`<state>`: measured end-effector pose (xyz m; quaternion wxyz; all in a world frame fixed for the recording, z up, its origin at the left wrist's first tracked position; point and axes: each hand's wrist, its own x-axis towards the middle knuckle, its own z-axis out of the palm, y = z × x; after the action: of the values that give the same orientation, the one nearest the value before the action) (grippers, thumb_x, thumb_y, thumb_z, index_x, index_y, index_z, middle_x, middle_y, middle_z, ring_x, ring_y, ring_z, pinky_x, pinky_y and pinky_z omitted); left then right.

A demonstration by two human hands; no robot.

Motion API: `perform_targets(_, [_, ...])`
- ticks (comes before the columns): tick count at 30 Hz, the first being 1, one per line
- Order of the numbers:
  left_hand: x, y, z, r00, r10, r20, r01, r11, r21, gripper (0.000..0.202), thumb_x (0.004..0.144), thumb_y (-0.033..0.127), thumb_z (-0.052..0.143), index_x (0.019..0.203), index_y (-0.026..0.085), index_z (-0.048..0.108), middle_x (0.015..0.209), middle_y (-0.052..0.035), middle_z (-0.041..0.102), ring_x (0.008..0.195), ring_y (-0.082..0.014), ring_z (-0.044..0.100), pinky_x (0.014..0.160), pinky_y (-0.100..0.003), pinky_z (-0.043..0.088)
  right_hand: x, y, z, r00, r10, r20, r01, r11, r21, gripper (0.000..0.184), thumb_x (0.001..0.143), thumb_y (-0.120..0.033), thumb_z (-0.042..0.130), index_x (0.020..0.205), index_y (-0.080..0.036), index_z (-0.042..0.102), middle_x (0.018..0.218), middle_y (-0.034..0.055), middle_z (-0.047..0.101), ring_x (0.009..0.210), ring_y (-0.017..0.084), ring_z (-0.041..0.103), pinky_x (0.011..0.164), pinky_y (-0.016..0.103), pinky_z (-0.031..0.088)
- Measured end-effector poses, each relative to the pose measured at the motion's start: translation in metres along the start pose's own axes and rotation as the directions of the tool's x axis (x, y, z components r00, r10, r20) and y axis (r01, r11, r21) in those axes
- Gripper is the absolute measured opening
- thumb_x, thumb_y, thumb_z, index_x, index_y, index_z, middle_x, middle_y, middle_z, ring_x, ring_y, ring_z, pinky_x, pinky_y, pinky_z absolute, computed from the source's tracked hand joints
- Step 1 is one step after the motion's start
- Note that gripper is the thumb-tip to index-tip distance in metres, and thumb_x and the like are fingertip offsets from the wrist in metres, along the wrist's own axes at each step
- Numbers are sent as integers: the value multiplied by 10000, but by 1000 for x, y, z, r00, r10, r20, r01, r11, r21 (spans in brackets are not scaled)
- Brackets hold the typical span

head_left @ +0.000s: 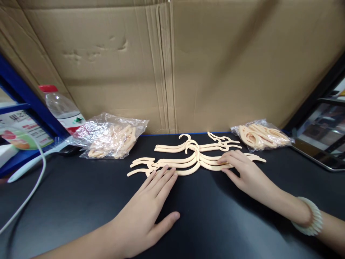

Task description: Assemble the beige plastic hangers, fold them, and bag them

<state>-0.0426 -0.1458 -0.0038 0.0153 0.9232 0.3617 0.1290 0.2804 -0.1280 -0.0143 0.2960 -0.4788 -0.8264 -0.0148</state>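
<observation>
On the bench (205,223), we have hangers (188,172) out — left hand (145,208) spread, right hand (250,178) pinching one, bags (111,140) still packed

Left hand (144,212) outstretched, palm down — right hand (248,176) loosely curled.

Table (199,223), black. Lying on it: hangers (187,172), cream, several, overlapping. Left of hangers: bag (113,140), clear plastic, filled; farther left, handle (27,168), white. Right of hangers: second bag (261,135), clear plastic, likewise filled.
</observation>
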Motion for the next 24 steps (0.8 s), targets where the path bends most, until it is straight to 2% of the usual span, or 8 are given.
perform_targets(12, [-1,0,-1,999,35,-23,-34,999,6,645,942,375,508,1517,248,244,1561,-60,311,1439,-299,263,1165,-540,251,4,-16,-5,998,-37,-42,44,984,173,160,942,-123,471,997,-218,587,960,63,605,927,210,558,781,358,497])
perform_targets(18, [0,0,-2,999,32,-30,-33,999,-30,621,931,359,522,1500,268,289,1551,-59,336,1430,-314,282,1164,-563,235,5,-19,-7,998,-27,-52,36,983,182,148,941,-148,474,961,-217,605,924,67,628,890,214,575,746,362,502])
perform_targets(24, [0,1,-2,999,31,-28,-31,999,-21,596,932,352,521,1486,264,317,1545,-53,349,1435,-306,275,1170,-561,224,5,-21,-10,999,-32,-10,34,982,185,169,938,-136,478,926,-219,624,872,52,634,838,204,573,731,351,481])
